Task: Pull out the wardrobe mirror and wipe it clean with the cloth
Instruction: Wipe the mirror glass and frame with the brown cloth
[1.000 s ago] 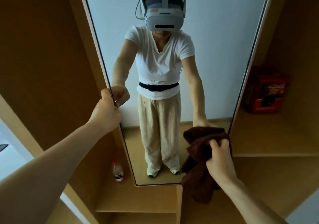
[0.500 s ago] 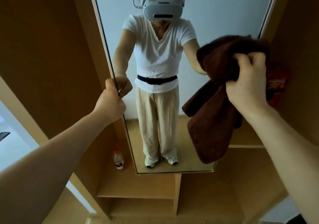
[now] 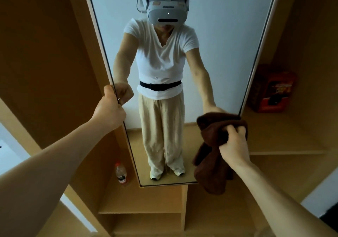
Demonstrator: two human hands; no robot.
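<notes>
Right, both forearms reach in from the bottom corners of the view. The left hand [image 3: 109, 108] is clenched round the mirror's left edge, fingers wrapped over the frame about halfway up the visible pane. The right hand [image 3: 233, 145] has a fistful of the dark brown cloth [image 3: 210, 167], fingers curled into its bunched top, and the rest hangs loose below, down past the mirror's bottom edge. That bunched part looks pressed to the glass at the lower right, just beside the right-hand frame. The mirror [image 3: 219, 44] stands tall and narrow in front of the wardrobe shelves, and it reflects the person in a white T-shirt, black belt and pale trousers. Behind it on the left, a small clear bottle [image 3: 121, 172] with a red cap stands upright on a wooden shelf [image 3: 146, 196]. Farther back on the right, a red box [image 3: 272, 88] sits on a higher shelf [image 3: 285, 136], well apart from the cloth
</notes>
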